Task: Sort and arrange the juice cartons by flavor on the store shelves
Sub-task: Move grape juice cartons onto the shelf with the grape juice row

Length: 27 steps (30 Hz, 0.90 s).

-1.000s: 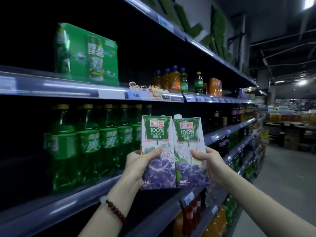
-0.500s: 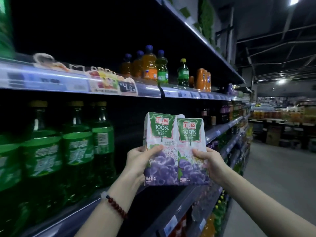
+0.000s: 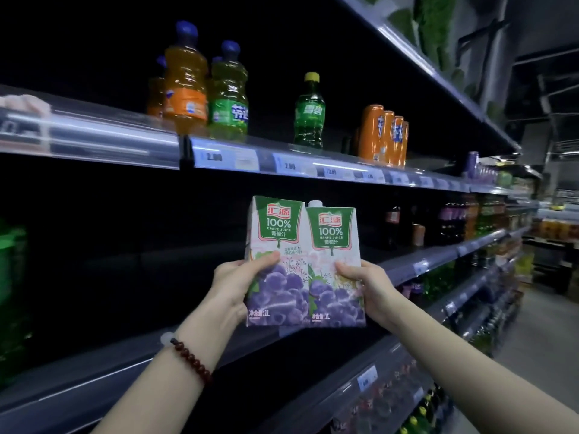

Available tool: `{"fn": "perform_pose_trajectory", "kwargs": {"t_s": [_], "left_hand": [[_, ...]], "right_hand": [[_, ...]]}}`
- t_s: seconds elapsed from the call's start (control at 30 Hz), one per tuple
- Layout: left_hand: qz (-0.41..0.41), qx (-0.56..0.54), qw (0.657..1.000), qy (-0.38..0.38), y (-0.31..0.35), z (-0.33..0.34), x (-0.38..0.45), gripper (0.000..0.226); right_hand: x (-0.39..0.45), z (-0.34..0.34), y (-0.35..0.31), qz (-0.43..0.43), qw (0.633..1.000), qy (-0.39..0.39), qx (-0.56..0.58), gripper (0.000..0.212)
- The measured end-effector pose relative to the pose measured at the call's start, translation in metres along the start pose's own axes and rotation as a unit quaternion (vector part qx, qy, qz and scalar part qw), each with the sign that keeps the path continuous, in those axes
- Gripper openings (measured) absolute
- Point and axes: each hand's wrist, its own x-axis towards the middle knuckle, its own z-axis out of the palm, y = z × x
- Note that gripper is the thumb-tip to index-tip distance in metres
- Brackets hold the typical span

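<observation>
The left hand (image 3: 233, 285) and right hand (image 3: 371, 289) each hold a grape juice carton (image 3: 275, 261), ready to be set side by side on the dark shelf (image 3: 416, 261).

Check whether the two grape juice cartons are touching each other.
Touching. The head view shows the left carton and right carton pressed side by side, their facing edges meeting with no gap along the seam.

Both arms extended forward, left hand (image 3: 233, 285) and right hand (image 3: 369, 289) raised, fingers curled, thumbs forward, gripping.
</observation>
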Motion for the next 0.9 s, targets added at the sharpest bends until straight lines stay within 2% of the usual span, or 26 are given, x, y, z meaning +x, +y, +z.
{"fn": "perform_pose_trajectory", "kwargs": {"t_s": [0.17, 0.33, 0.53, 0.6, 0.67, 0.73, 0.83, 0.9], "left_hand": [[0.002, 0.006, 1.0, 0.03, -0.011, 0.015, 0.03, 0.034], [0.024, 0.005, 0.999, 0.046, -0.019, 0.021, 0.06, 0.044], [0.035, 0.032, 0.996, 0.071, -0.025, 0.034, 0.089, 0.026], [0.054, 0.02, 0.994, 0.09, -0.026, 0.04, 0.097, 0.032], [0.094, -0.004, 0.988, 0.119, -0.027, 0.05, 0.104, 0.05], [0.136, -0.017, 0.979, 0.148, -0.03, 0.059, 0.112, 0.064], [0.172, -0.019, 0.972, 0.16, -0.04, 0.066, 0.121, 0.068], [0.174, -0.009, 0.97, 0.171, -0.049, 0.064, 0.125, 0.068]], "right_hand": [[0.043, -0.022, 0.012, 0.006, 1.0, -0.027, 0.012, 0.057], [0.083, -0.034, 0.022, 0.002, 0.998, -0.046, 0.036, 0.05], [0.125, -0.053, 0.023, 0.03, 0.992, -0.109, 0.058, 0.033], [0.138, -0.057, 0.022, 0.03, 0.989, -0.129, 0.06, 0.041], [0.152, -0.06, 0.019, 0.024, 0.988, -0.13, 0.075, 0.053], [0.166, -0.064, 0.017, 0.004, 0.989, -0.119, 0.088, 0.055], [0.184, -0.069, 0.021, -0.008, 0.987, -0.122, 0.101, 0.054], [0.193, -0.071, 0.03, 0.0, 0.985, -0.13, 0.109, 0.071]]}}
